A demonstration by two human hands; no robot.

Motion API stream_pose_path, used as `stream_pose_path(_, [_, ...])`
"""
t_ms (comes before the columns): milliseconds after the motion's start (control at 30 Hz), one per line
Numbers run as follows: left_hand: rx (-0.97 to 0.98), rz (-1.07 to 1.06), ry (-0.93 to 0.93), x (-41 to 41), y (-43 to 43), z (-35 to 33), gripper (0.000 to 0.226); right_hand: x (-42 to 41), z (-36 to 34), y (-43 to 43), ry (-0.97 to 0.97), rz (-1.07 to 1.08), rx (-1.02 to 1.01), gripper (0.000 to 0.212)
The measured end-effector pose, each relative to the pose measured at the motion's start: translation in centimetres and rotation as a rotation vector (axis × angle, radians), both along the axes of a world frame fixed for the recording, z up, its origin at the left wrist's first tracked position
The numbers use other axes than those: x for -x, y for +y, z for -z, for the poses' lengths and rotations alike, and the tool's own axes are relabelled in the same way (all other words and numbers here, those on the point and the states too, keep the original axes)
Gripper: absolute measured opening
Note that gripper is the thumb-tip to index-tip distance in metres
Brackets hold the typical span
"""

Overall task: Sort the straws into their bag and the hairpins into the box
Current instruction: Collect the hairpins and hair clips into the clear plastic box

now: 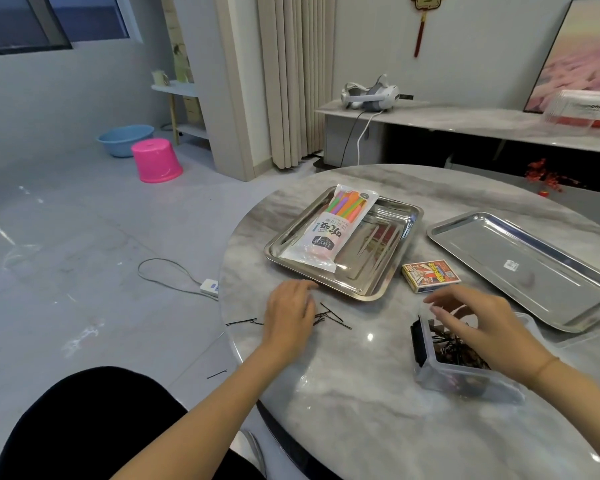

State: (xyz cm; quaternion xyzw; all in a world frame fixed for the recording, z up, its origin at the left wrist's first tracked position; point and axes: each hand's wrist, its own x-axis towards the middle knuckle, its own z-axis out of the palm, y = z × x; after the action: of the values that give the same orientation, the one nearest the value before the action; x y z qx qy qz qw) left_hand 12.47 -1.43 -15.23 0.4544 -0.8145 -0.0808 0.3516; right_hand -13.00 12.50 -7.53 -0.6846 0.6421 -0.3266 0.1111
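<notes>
Lower centre: the left hand is covering light, stiff, probably slippery hairpins, likely best pinched mid-length (its grip hidden), while the right hand is hovering loose-fingered over the box.

Two shallow stainless-steel trays, the left tray and the right tray, share one round grey marble table with one clear plastic bag of multicoloured straws, one clear plastic box of black hairpins and one small printed cardboard packet. The loose black hairpins on the tabletop are too tangled to count; one single hairpin lies on the floor. Two hands are in view, the left hand and the right hand.
</notes>
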Motion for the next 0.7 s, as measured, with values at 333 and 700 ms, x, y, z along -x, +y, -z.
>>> stream_pose_path(333, [-0.529,-0.412,-0.41,-1.9,1.0,1.9,0.08,-0.5,-0.3,-0.1,-0.069,-0.009,0.029,0.012])
stream_pose_path(700, [-0.389,-0.021,-0.261,0.8,2.6,1.9,0.095,-0.3,-0.2,0.0,-0.103,-0.003,0.017,0.013])
